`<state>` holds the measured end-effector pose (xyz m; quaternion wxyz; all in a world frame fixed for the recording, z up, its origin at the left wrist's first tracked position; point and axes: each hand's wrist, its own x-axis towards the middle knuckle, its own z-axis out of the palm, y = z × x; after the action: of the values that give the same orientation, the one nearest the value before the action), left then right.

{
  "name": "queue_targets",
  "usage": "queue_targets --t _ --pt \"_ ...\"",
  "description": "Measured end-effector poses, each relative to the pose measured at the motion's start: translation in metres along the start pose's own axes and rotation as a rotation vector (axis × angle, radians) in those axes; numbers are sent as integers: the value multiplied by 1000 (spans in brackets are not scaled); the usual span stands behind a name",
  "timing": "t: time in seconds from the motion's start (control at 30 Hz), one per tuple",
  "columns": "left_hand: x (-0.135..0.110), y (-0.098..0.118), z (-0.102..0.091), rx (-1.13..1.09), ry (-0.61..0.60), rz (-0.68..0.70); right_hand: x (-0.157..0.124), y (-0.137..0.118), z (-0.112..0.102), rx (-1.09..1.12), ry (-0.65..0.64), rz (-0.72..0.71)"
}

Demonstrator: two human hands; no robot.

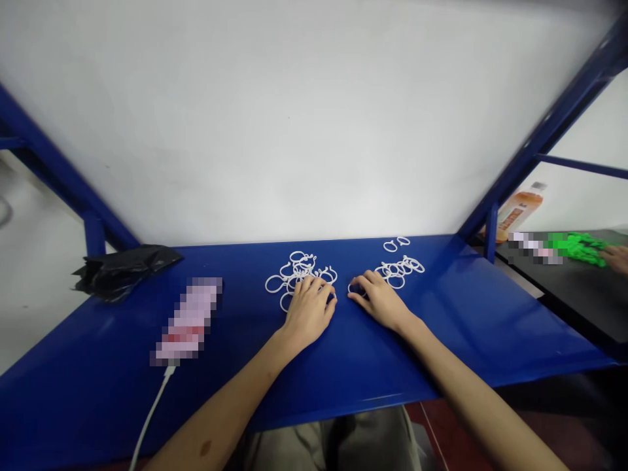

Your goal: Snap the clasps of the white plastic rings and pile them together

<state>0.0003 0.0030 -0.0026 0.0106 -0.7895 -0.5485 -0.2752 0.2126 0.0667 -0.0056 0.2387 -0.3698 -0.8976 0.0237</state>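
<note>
A loose pile of white plastic rings [276, 284], each with a small knob or clasp, lies on the blue table. My left hand [309, 309] rests palm down over the near right side of this pile, its fingers slightly curled and apart, touching rings and partly hiding them. To the right, my right hand [381, 299] has its thumb and fingers around a single white ring [350, 288] at the table surface. Just beyond that hand is a second cluster of white rings [395, 281]. Two more rings [390, 246] lie farther back.
On the left are a crumpled black plastic bag [125, 267] and a pixelated phone-like object [189, 320] with a white cable [152, 409]. Blue frame posts [490, 232] flank a white back panel [294, 131]. At right, another person's hand [617, 258] is near green items [583, 250] and a bottle [521, 212].
</note>
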Motion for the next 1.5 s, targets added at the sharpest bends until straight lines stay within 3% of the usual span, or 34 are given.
queue_targets --t 0.17,0.43,0.53,0.67,0.77,1.0,1.23,1.5 --pt "1 2 -2 -46 17 -2 -2 1 -7 93 -21 -55" --pt "8 -2 -9 -295 103 -64 -4 -31 -18 432 80 -107" --pt "11 -3 -14 -409 147 -112 -4 -35 -18 533 126 -41" --pt "11 0 -18 -430 158 -94 -3 -35 -15 644 84 101" --pt "10 5 -19 -443 151 -37 -3 -36 -15 635 52 107" --pt "5 14 -18 -488 150 30 -9 -40 -13 573 16 -86" --pt "8 17 -22 -500 186 -37 -5 -41 -6 528 165 54" --pt "6 2 -10 -479 181 22 -5 -39 -11 564 126 -52"
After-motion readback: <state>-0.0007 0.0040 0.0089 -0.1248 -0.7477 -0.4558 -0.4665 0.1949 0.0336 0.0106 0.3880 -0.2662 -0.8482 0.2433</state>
